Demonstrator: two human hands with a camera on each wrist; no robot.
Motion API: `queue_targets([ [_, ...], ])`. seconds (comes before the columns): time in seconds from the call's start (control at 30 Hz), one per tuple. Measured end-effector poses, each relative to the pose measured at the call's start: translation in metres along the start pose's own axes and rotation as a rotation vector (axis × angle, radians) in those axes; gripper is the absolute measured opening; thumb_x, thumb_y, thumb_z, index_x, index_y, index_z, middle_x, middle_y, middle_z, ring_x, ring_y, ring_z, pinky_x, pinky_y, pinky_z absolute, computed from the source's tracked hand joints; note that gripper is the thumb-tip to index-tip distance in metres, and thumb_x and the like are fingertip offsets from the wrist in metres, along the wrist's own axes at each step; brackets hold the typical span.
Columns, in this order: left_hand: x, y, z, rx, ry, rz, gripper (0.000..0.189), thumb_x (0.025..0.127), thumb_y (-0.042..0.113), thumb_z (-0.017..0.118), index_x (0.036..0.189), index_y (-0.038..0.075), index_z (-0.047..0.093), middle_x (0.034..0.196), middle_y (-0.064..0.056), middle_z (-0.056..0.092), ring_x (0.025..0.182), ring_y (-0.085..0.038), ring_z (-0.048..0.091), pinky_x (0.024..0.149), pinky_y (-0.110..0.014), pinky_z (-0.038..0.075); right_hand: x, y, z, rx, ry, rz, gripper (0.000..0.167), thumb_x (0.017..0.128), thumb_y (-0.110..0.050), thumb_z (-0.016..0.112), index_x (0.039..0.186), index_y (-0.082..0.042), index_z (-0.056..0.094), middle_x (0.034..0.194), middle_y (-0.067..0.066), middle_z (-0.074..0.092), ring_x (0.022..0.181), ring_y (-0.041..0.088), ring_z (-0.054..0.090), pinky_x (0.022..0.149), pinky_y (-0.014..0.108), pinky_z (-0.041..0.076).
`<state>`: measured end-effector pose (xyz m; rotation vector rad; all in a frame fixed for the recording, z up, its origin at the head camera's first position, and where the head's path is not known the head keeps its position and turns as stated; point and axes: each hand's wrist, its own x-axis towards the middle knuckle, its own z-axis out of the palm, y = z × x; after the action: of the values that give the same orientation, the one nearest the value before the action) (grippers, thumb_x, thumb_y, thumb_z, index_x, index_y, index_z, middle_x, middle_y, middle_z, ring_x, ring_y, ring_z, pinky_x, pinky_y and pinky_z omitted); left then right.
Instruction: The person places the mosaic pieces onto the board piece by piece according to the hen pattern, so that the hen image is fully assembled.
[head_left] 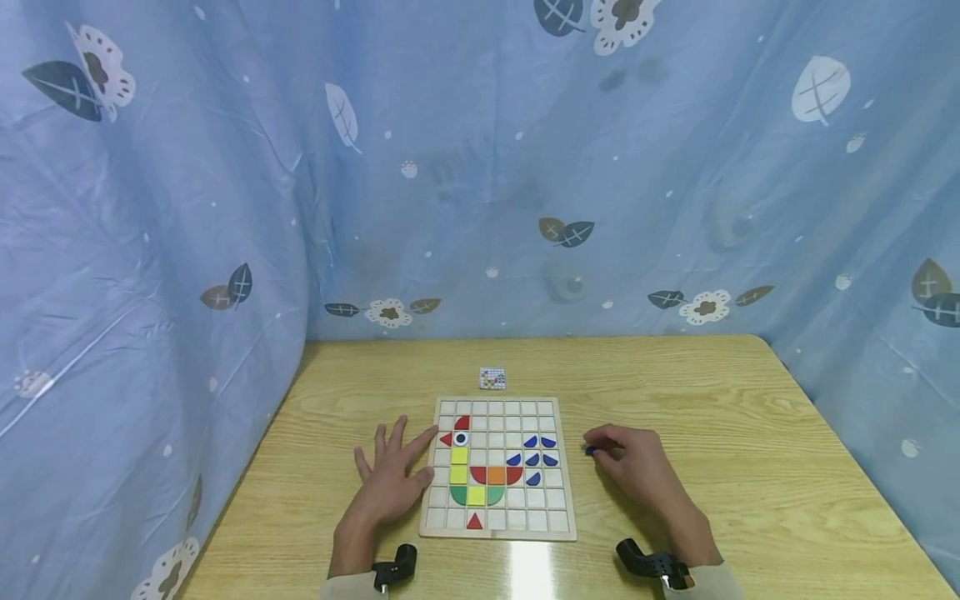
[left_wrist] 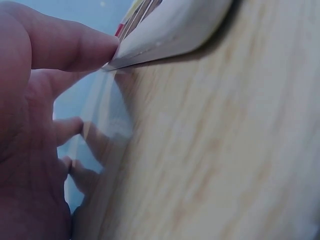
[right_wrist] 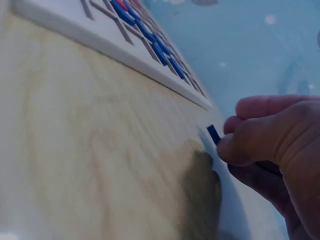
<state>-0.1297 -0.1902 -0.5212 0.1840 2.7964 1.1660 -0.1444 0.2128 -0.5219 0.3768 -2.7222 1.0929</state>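
Observation:
A square wooden grid board (head_left: 517,520) lies on the table, with coloured tiles forming a bird-like figure. Several blue tiles (head_left: 532,459) sit in cells on its right side; yellow, red, green and orange tiles fill cells to the left and below. My left hand (head_left: 390,477) rests at the board's left edge, fingers spread, and its thumb touches the rim in the left wrist view. To the right of the board, my right hand (head_left: 637,462) pinches a small blue tile (right_wrist: 213,134) between thumb and fingers, just above the table. Most of that tile is hidden by the fingers.
Behind the board lies a small printed card (head_left: 492,378) showing a coloured grid pattern. The wooden table (head_left: 712,392) extends to both sides. A blue patterned curtain (head_left: 465,208) hangs along the back and sides.

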Motion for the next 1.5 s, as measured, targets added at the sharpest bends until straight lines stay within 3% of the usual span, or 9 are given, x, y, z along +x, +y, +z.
queue_targets([
  [0.13,0.001,-0.005,0.002,-0.006,0.036,0.034,0.063,0.100,0.016,0.069,0.161,0.023,0.057,0.180,-0.029,0.017,0.165,-0.060,-0.007,0.118,-0.082,-0.024,-0.011,0.002,-0.005,-0.029,-0.016,-0.051,0.029,0.087,0.009,0.081,0.108,-0.011,0.085,0.105,-0.004,0.085,0.100,0.019,0.082,0.088,0.032,0.067],
  [0.27,0.002,-0.008,0.004,0.010,0.052,0.039,0.063,0.100,0.019,0.069,0.162,0.025,0.057,0.180,-0.029,0.018,0.165,-0.061,-0.006,0.118,-0.083,-0.023,-0.019,0.004,-0.007,-0.051,0.053,-0.115,0.033,0.083,0.010,0.085,0.108,-0.010,0.085,0.104,-0.002,0.086,0.098,0.020,0.083,0.086,0.032,0.067],
  [0.37,0.002,-0.005,0.003,0.019,0.033,0.012,0.064,0.100,0.018,0.069,0.162,0.024,0.057,0.181,-0.028,0.017,0.166,-0.059,-0.007,0.119,-0.083,-0.023,-0.026,0.003,-0.008,-0.032,0.097,-0.099,0.031,0.081,0.010,0.088,0.104,-0.010,0.085,0.099,-0.002,0.085,0.092,0.015,0.082,0.080,0.029,0.067],
  [0.53,0.001,0.000,0.000,0.038,0.006,-0.025,0.063,0.102,0.016,0.069,0.163,0.025,0.056,0.182,-0.026,0.016,0.167,-0.057,-0.008,0.120,-0.082,-0.022,-0.035,-0.003,-0.008,-0.007,0.080,-0.043,0.028,0.083,0.005,0.089,0.101,-0.015,0.085,0.099,-0.006,0.085,0.091,0.006,0.079,0.079,0.025,0.066],
  [0.73,0.001,0.001,0.000,0.049,0.003,-0.029,0.063,0.102,0.017,0.069,0.163,0.025,0.056,0.182,-0.026,0.016,0.167,-0.057,-0.008,0.120,-0.083,-0.022,-0.030,-0.008,-0.001,-0.087,0.120,-0.055,0.026,0.083,-0.002,0.093,0.105,-0.013,0.085,0.100,-0.004,0.085,0.094,0.017,0.082,0.084,0.037,0.067],
  [0.97,0.000,0.002,0.001,0.032,-0.001,-0.021,0.063,0.101,0.015,0.069,0.162,0.023,0.056,0.182,-0.026,0.016,0.167,-0.058,-0.008,0.119,-0.083,-0.023,-0.016,-0.011,0.007,-0.069,0.102,-0.010,0.024,0.085,-0.002,0.090,0.108,-0.009,0.085,0.103,0.001,0.085,0.095,0.021,0.081,0.084,0.039,0.066],
  [1.13,0.000,0.002,0.002,0.026,0.000,-0.018,0.063,0.101,0.014,0.069,0.162,0.022,0.057,0.182,-0.026,0.016,0.167,-0.058,-0.008,0.119,-0.083,-0.022,-0.010,-0.014,0.015,-0.067,0.115,-0.032,0.025,0.084,0.004,0.088,0.106,-0.008,0.085,0.102,0.003,0.085,0.096,0.025,0.081,0.084,0.042,0.067],
  [1.33,0.000,0.002,0.003,0.023,0.001,-0.019,0.063,0.100,0.014,0.070,0.162,0.023,0.057,0.182,-0.026,0.016,0.167,-0.057,-0.008,0.119,-0.082,-0.023,-0.009,-0.017,0.018,-0.070,0.104,0.006,0.024,0.086,0.007,0.085,0.104,-0.008,0.084,0.102,0.004,0.084,0.095,0.022,0.081,0.083,0.040,0.067],
  [1.5,-0.001,0.002,0.002,0.023,-0.001,-0.015,0.063,0.101,0.014,0.069,0.162,0.022,0.056,0.181,-0.027,0.015,0.166,-0.058,-0.008,0.119,-0.082,-0.023,-0.013,-0.025,0.017,0.004,0.082,0.052,0.024,0.086,0.005,0.086,0.104,-0.010,0.085,0.101,0.000,0.084,0.095,0.017,0.080,0.083,0.033,0.066],
])
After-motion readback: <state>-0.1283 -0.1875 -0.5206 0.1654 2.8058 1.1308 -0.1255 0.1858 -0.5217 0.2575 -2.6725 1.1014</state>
